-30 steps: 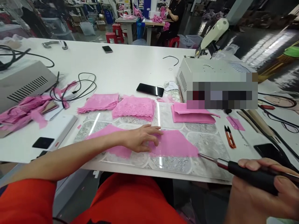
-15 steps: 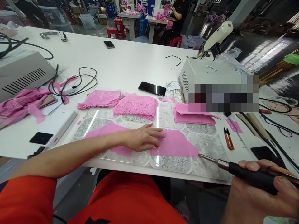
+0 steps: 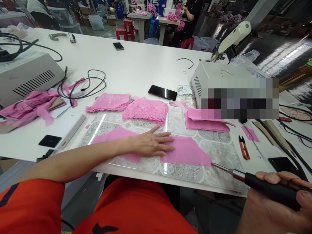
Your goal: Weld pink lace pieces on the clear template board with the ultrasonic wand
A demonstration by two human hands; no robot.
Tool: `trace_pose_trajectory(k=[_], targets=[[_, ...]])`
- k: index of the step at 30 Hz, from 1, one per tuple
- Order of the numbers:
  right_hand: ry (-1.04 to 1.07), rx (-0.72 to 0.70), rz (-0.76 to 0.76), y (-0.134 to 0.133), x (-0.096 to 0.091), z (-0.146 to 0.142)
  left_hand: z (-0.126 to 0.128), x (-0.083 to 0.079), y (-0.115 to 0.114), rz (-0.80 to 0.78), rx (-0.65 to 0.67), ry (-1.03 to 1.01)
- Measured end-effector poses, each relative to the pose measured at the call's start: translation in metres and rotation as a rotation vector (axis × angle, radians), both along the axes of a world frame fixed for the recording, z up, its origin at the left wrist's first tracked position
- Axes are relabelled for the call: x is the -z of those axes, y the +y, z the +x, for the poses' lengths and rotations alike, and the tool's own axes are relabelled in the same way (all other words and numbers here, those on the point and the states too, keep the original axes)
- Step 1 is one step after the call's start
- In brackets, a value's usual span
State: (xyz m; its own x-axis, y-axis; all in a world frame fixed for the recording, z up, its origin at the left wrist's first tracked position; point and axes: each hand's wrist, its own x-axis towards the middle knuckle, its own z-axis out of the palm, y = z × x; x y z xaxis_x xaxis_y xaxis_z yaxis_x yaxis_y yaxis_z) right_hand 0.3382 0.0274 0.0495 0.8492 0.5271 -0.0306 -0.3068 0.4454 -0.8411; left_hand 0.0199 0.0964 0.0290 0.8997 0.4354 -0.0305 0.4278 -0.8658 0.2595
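My left hand (image 3: 154, 143) lies flat with fingers spread, pressing on a pink fabric piece (image 3: 186, 151) that has a slanted right edge. Under its wrist and forearm, another pink fabric piece (image 3: 114, 135) is partly covered. A soldering-iron-like tool (image 3: 268, 190) with a black handle and long thin metal tip is gripped in my right hand (image 3: 275, 208). Its tip meets the lower right corner of the fabric, near the front of the marble-patterned mat (image 3: 216, 152).
Behind the mat's front area lie pink lace stacks (image 3: 146, 110) and folded pink fabric (image 3: 207, 125). A black phone (image 3: 162, 93) and a grey box (image 3: 209, 74) sit farther back. Orange thread snips (image 3: 244, 148) lie right; cables (image 3: 85, 86) coil left. A person (image 3: 190, 19) sits in the background.
The fingers of my left hand have spread wider and flattened on the fabric. The tool tip stays at the fabric's corner. The whole view has shifted slightly.
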Motion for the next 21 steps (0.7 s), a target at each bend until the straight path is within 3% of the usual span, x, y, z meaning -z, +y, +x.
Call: trace_pose_trajectory(k=[4,7,14,21], targets=[[-0.199,0.015,0.004,0.0,0.001,0.004,0.003,0.003,-0.001,0.009,-0.044,0.0],[-0.22,0.02,-0.02,-0.001,0.0,0.004,0.006,0.002,0.0,0.003,-0.038,-0.038],[-0.23,0.095,0.079,0.001,0.001,-0.003,0.017,0.005,0.0,0.011,0.049,-0.106],[-0.291,0.005,0.109,-0.004,0.002,-0.001,0.011,0.007,-0.003,0.12,0.036,-0.246]])
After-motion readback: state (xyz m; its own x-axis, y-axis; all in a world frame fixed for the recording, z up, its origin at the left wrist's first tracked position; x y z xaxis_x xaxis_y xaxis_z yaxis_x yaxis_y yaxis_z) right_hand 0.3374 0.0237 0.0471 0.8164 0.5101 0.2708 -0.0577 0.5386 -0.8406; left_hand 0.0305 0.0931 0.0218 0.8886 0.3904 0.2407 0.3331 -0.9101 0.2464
